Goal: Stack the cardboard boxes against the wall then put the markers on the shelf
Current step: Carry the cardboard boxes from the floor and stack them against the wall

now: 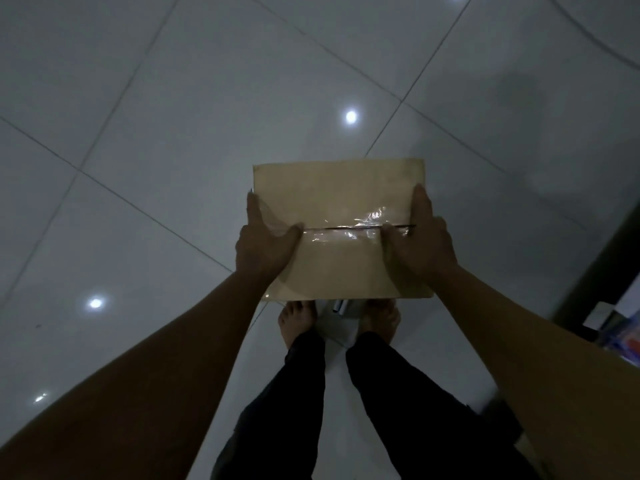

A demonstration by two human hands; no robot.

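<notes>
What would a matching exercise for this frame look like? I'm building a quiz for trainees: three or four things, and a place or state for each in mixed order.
Things:
1. cardboard box
2. left hand
3. right hand
4. tape

Places or states:
A. grips the box's right edge
B. runs across the box's top seam
C. held above the feet
D. grips the box's left edge

Pairs: 1-C, 2-D, 3-A, 4-B

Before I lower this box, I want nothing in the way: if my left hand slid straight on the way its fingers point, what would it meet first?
Probably nothing. The left hand grips the box by its left edge, fingers pointing away from you; past them only bare floor shows, though depth is unclear.
</notes>
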